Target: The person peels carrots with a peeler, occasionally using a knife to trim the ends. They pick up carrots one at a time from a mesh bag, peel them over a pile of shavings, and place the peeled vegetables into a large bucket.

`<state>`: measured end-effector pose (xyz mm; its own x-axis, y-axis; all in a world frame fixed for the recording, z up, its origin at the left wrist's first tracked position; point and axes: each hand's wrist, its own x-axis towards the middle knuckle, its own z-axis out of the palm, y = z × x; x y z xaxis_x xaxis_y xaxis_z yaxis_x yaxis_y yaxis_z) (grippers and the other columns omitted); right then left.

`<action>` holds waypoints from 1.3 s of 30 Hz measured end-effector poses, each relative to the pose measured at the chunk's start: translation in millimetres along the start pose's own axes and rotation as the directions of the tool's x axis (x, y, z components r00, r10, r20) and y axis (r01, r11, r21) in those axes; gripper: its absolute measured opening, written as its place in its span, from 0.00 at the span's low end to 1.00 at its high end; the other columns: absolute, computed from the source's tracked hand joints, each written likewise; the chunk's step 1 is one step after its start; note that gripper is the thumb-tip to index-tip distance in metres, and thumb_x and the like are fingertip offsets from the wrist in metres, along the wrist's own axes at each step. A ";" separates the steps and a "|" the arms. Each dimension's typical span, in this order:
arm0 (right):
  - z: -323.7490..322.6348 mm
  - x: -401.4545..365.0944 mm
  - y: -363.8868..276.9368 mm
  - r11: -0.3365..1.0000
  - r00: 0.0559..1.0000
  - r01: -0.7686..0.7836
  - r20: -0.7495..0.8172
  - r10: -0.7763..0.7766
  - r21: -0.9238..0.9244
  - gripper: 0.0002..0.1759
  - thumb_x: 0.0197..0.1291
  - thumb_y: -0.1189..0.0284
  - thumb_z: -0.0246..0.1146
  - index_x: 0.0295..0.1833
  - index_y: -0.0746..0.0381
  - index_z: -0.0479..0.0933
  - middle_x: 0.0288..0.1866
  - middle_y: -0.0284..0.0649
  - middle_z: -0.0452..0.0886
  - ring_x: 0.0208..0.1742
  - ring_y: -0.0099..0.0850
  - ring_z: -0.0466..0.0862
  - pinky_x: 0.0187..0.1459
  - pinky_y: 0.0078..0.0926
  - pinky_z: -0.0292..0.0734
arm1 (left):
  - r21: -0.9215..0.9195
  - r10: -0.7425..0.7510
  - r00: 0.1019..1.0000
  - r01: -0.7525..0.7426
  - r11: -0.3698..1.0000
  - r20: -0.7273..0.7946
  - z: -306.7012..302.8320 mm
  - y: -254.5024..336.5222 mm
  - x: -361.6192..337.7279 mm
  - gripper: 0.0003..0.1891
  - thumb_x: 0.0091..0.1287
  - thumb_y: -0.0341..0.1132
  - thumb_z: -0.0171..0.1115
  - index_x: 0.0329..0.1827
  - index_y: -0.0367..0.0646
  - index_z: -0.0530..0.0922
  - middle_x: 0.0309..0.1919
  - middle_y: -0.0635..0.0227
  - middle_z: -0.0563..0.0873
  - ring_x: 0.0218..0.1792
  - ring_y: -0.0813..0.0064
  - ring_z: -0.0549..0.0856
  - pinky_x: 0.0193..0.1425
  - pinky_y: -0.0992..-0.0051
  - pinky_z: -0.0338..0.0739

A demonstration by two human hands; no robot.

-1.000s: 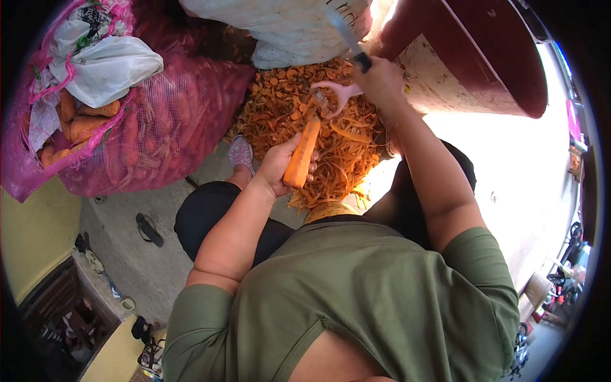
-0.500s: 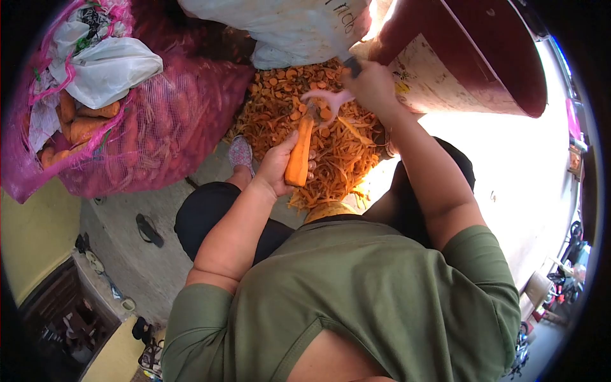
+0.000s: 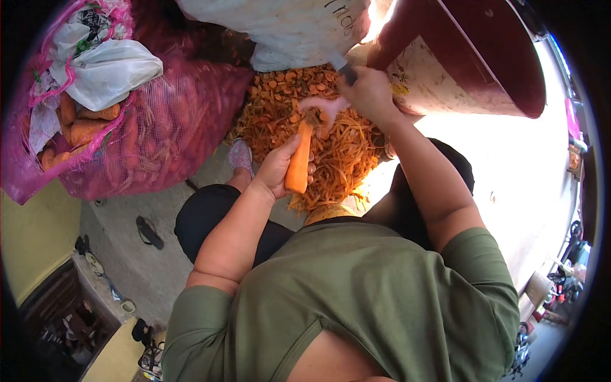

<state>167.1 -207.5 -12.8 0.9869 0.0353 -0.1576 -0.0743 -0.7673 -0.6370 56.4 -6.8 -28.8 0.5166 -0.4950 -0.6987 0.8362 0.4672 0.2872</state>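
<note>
My left hand (image 3: 276,168) is wrapped around the thick part of a peeled orange carrot (image 3: 300,164), its narrow end tilted up and away from me. My right hand (image 3: 373,95) grips a pink Y-shaped peeler (image 3: 331,107), blurred by motion, whose head is at the carrot's far tip. A dark-handled knife (image 3: 347,73) also sticks out of the right fist, and its blade is smeared. Below both hands lies a heap of orange carrot peelings (image 3: 347,149), with cut carrot ends (image 3: 277,83) at its far side.
A pink mesh sack (image 3: 172,134) of carrots bulges at the left, with a white plastic bag (image 3: 114,70) on it. Beyond the heap stands a white sack (image 3: 293,35). A dark red tub (image 3: 493,57) leans at the upper right. One flip-flop (image 3: 149,232) lies on the floor.
The carrot has shifted slightly toward me and turned a little in my left hand. My right hand has moved slightly left and down with the peeler, and the knife's angle has changed.
</note>
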 end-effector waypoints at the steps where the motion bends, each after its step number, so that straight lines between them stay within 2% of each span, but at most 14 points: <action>1: 0.5 -13.1 -12.8 0.991 0.997 0.052 0.044 -0.058 0.125 0.12 0.47 0.66 0.63 0.30 0.65 0.77 0.21 0.46 0.78 0.23 0.35 0.79 0.30 0.30 0.73 | 0.018 -0.006 1.000 0.007 1.000 -0.015 -1.8 -0.6 0.9 0.17 0.67 0.51 0.44 0.49 0.49 0.68 0.32 0.68 0.73 0.28 0.74 0.73 0.26 0.75 0.71; 3: 6.0 -23.1 -20.1 0.990 0.977 0.139 0.163 -0.136 -0.004 0.14 0.46 0.60 0.61 0.35 0.57 0.79 0.22 0.43 0.79 0.27 0.39 0.80 0.35 0.35 0.75 | 0.059 -0.021 0.999 0.024 0.998 -0.047 -4.0 -0.8 2.8 0.18 0.67 0.51 0.44 0.49 0.49 0.68 0.31 0.68 0.72 0.27 0.74 0.73 0.26 0.75 0.71; 5: 7.5 -10.9 -8.6 1.000 0.985 0.017 0.171 -0.014 -0.017 0.15 0.46 0.59 0.61 0.35 0.58 0.79 0.23 0.43 0.79 0.28 0.41 0.80 0.35 0.35 0.76 | 0.042 -0.029 0.998 0.027 0.999 0.056 -0.4 -0.9 -2.1 0.19 0.67 0.52 0.44 0.49 0.48 0.68 0.30 0.68 0.72 0.26 0.74 0.73 0.26 0.76 0.71; 8: -2.8 11.6 9.8 0.994 0.998 -0.006 -0.069 -0.002 -0.109 0.15 0.46 0.59 0.61 0.34 0.58 0.79 0.24 0.44 0.79 0.29 0.41 0.80 0.35 0.34 0.76 | 0.070 -0.026 0.979 0.012 0.997 0.203 5.0 5.5 -9.2 0.20 0.66 0.53 0.44 0.49 0.47 0.68 0.30 0.67 0.73 0.25 0.75 0.73 0.24 0.77 0.71; 9: -5.5 11.9 8.7 0.997 0.998 -0.018 -0.059 0.013 -0.078 0.15 0.45 0.60 0.61 0.34 0.59 0.79 0.24 0.45 0.79 0.29 0.41 0.80 0.35 0.35 0.76 | 0.086 -0.026 0.968 0.004 0.996 0.249 5.5 6.7 -10.8 0.21 0.66 0.53 0.44 0.50 0.46 0.68 0.30 0.67 0.73 0.24 0.76 0.73 0.23 0.78 0.71; 12: -9.8 5.1 3.9 0.991 0.997 -0.050 0.063 0.043 0.126 0.15 0.45 0.61 0.61 0.33 0.61 0.78 0.25 0.48 0.79 0.30 0.41 0.81 0.35 0.35 0.76 | 0.117 -0.005 0.996 -0.006 0.993 0.093 5.3 4.4 -11.7 0.21 0.66 0.52 0.45 0.52 0.46 0.67 0.30 0.68 0.73 0.24 0.77 0.74 0.22 0.80 0.71; 13: -2.1 0.7 0.3 0.995 0.995 0.046 0.082 -0.053 0.086 0.11 0.45 0.66 0.63 0.29 0.64 0.77 0.21 0.45 0.78 0.25 0.34 0.80 0.31 0.30 0.73 | 0.164 0.013 0.994 -0.031 0.986 0.107 5.4 4.6 -11.1 0.21 0.66 0.51 0.46 0.52 0.46 0.67 0.30 0.68 0.73 0.24 0.77 0.74 0.22 0.80 0.71; 15: 4.9 3.6 8.8 1.000 0.995 0.024 0.096 -0.026 0.013 0.11 0.45 0.66 0.63 0.30 0.64 0.77 0.21 0.44 0.78 0.24 0.31 0.80 0.31 0.30 0.73 | 0.257 0.043 0.991 -0.075 0.963 0.130 4.5 4.3 -11.1 0.21 0.66 0.49 0.49 0.54 0.45 0.66 0.31 0.69 0.73 0.25 0.77 0.75 0.23 0.80 0.72; 18: -6.8 23.6 24.0 0.984 0.992 -0.129 -0.029 0.126 -0.121 0.12 0.46 0.66 0.62 0.30 0.65 0.77 0.22 0.45 0.78 0.25 0.32 0.80 0.32 0.30 0.74 | 0.425 0.101 0.982 -0.161 0.891 0.160 -0.8 4.4 -9.2 0.20 0.65 0.45 0.53 0.55 0.43 0.66 0.34 0.70 0.74 0.30 0.79 0.76 0.30 0.79 0.73; 22: 1.2 0.7 9.2 0.998 0.991 0.054 0.122 -0.059 0.043 0.20 0.45 0.58 0.63 0.32 0.67 0.77 0.24 0.49 0.79 0.30 0.40 0.81 0.36 0.35 0.76 | 0.640 0.260 0.958 -0.275 0.717 0.120 -0.3 0.2 -2.7 0.18 0.64 0.38 0.56 0.53 0.40 0.67 0.38 0.71 0.75 0.37 0.85 0.73 0.40 0.81 0.71; 25: 8.8 6.3 16.7 0.983 0.977 -0.118 0.162 0.140 -0.139 0.17 0.47 0.60 0.63 0.37 0.62 0.78 0.23 0.46 0.79 0.27 0.38 0.81 0.34 0.33 0.75 | 0.694 0.330 0.933 -0.334 0.638 0.146 -2.9 -4.5 1.2 0.18 0.63 0.36 0.57 0.53 0.38 0.67 0.41 0.68 0.75 0.41 0.84 0.73 0.42 0.80 0.70; 29: -10.3 -1.1 8.1 0.962 0.975 -0.073 0.186 0.125 -0.263 0.27 0.52 0.48 0.57 0.29 0.65 0.77 0.25 0.47 0.79 0.30 0.42 0.81 0.33 0.37 0.75 | 0.791 0.365 0.931 -0.215 0.573 -0.011 -8.3 8.1 1.7 0.19 0.63 0.36 0.57 0.53 0.37 0.66 0.41 0.64 0.76 0.37 0.79 0.77 0.41 0.79 0.72; 33: 7.6 -49.4 -15.9 0.920 0.929 0.267 0.330 -0.167 -0.288 0.23 0.56 0.51 0.53 0.36 0.63 0.74 0.23 0.46 0.78 0.28 0.43 0.80 0.29 0.40 0.73 | 0.871 0.485 0.863 -0.123 0.475 -0.143 -17.7 11.0 12.6 0.15 0.66 0.36 0.53 0.50 0.38 0.67 0.29 0.70 0.75 0.25 0.83 0.74 0.27 0.80 0.70; 39: 23.4 -74.4 -5.9 0.842 0.863 0.427 0.426 -0.270 -0.330 0.15 0.55 0.59 0.56 0.34 0.61 0.69 0.22 0.44 0.77 0.27 0.43 0.79 0.28 0.39 0.72 | 0.975 0.610 0.792 -0.123 0.186 -0.017 -21.4 13.3 18.6 0.18 0.65 0.42 0.53 0.47 0.33 0.71 0.28 0.62 0.79 0.29 0.73 0.78 0.34 0.72 0.72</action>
<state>90.8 -190.6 -14.9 0.8108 0.5110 -0.2855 0.4058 -0.8422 -0.3549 73.2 5.9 -52.0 0.9161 -0.0950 -0.3896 0.2722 -0.5664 0.7779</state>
